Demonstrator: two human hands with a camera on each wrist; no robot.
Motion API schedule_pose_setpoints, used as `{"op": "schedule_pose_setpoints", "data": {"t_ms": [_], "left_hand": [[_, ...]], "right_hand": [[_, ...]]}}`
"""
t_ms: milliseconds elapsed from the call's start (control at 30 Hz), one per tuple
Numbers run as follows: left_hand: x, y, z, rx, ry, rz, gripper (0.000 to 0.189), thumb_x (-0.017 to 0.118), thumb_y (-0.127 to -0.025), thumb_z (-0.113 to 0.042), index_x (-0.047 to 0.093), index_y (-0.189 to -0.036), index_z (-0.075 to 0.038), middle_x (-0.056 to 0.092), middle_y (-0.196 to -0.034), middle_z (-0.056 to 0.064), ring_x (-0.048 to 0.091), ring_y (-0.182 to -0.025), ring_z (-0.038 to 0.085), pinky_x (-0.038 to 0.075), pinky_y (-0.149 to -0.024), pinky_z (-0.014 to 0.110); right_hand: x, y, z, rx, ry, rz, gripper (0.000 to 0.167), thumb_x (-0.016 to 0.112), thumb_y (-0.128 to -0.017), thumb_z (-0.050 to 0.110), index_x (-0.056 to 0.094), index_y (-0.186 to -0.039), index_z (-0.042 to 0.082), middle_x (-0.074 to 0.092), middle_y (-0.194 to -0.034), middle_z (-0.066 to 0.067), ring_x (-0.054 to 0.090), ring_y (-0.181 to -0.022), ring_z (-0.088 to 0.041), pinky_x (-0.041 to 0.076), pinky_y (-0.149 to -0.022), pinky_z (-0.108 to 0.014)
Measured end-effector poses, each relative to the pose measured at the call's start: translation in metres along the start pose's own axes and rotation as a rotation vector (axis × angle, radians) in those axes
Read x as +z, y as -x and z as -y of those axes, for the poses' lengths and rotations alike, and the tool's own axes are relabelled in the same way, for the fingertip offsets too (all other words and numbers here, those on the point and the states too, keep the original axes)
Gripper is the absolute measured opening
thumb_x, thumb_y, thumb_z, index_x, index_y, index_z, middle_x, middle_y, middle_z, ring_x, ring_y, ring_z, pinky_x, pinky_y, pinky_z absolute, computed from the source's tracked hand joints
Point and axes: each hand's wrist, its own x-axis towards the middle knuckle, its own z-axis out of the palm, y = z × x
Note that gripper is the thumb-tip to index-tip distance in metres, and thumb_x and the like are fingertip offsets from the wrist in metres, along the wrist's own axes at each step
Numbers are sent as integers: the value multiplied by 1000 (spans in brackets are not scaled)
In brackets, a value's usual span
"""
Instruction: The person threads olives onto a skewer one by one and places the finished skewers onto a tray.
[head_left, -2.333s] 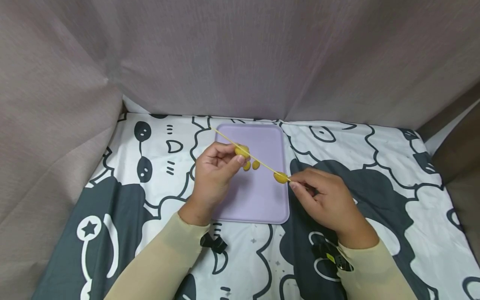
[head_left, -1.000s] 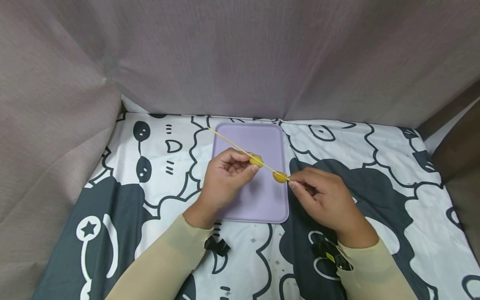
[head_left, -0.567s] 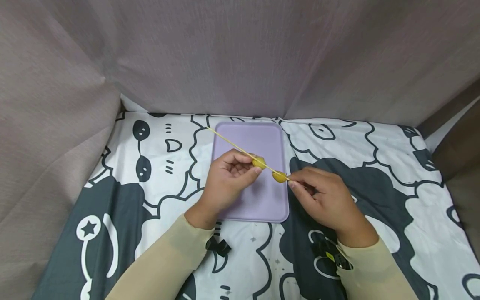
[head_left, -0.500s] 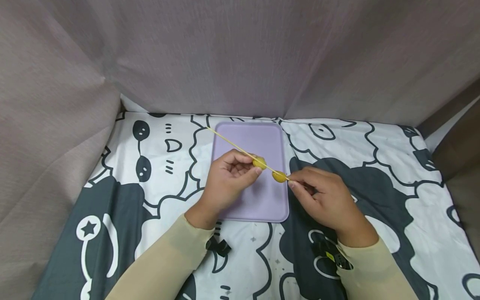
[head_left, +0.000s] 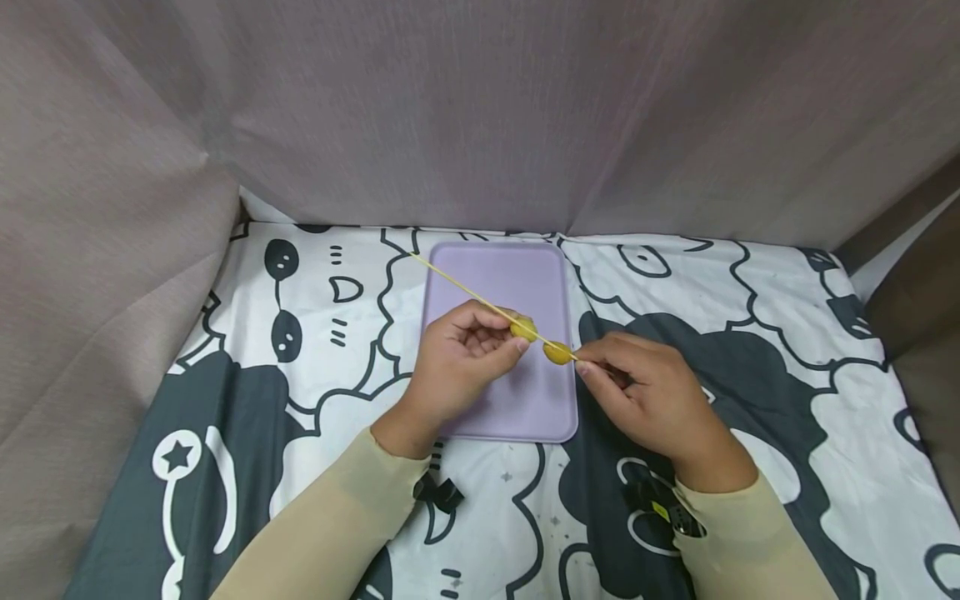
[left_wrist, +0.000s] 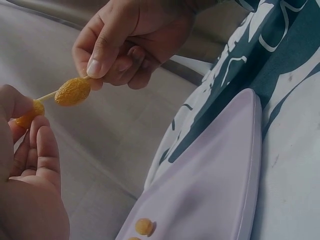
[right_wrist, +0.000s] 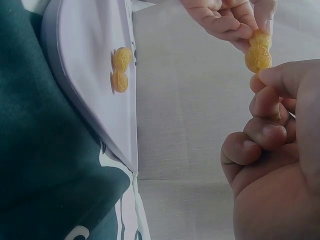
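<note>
A thin yellow skewer [head_left: 467,289] slants above the lilac tray, its far end pointing up and left. My right hand [head_left: 651,396] pinches its near end between thumb and fingertips. Close to those fingertips, a wrinkled yellow dried fruit [head_left: 557,353] is threaded on the skewer. My left hand [head_left: 459,362] pinches a second dried fruit [head_left: 523,328], which is on the skewer too, a small gap from the first. The left wrist view shows the bare skewer between the first dried fruit [left_wrist: 73,92] and the partly covered second one [left_wrist: 31,114].
Two loose dried fruits [right_wrist: 121,70] lie on the lilac tray [right_wrist: 92,90] in the right wrist view; the left hand hides them from the head view. A patterned cloth [head_left: 337,483] covers the table. Grey fabric [head_left: 412,117] hangs behind and at the left.
My left hand has moved right and down along the skewer with its dried fruit, closing most of the gap to the other one. The right hand has stayed almost still.
</note>
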Motion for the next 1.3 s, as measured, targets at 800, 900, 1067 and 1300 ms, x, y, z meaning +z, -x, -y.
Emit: {"op": "schedule_pose_setpoints", "data": {"t_ms": [800, 900, 1067, 1300], "left_hand": [[1, 1, 4, -37, -47, 26, 22, 79, -94, 13, 64, -111, 14, 76, -125, 36, 78, -102, 10, 67, -93, 21], [0, 0, 5, -50, -50, 25, 26, 79, -95, 12, 67, -117, 13, 77, -124, 33, 78, -102, 11, 68, -93, 21], [0, -1, 5, -64, -45, 27, 32, 80, -95, 12, 69, -126, 11, 79, -122, 25, 77, -101, 14, 69, -91, 23], [0, -3, 4, -73, -19, 25, 35, 79, -95, 11, 70, -128, 10, 80, -120, 20, 77, -102, 15, 68, -90, 22]], "right_hand": [[-1, 1, 0, 0, 3, 5, 14, 81, -100, 3, 83, -109, 14, 66, -85, 9, 49, -69, -3, 41, -59, -14], [-1, 1, 0, -1, 19, -13, 13, 81, -100, 3, 82, -108, 13, 66, -85, 9, 50, -70, -3, 42, -59, -14], [-2, 0, 1, -5, 24, -43, 8, 81, -102, 6, 82, -108, 10, 68, -86, 8, 51, -71, -4, 41, -59, -15], [-3, -1, 2, -8, 41, -72, 16, 83, -97, 0, 83, -109, 10, 70, -85, 7, 51, -71, -4, 40, -59, -16]]}}
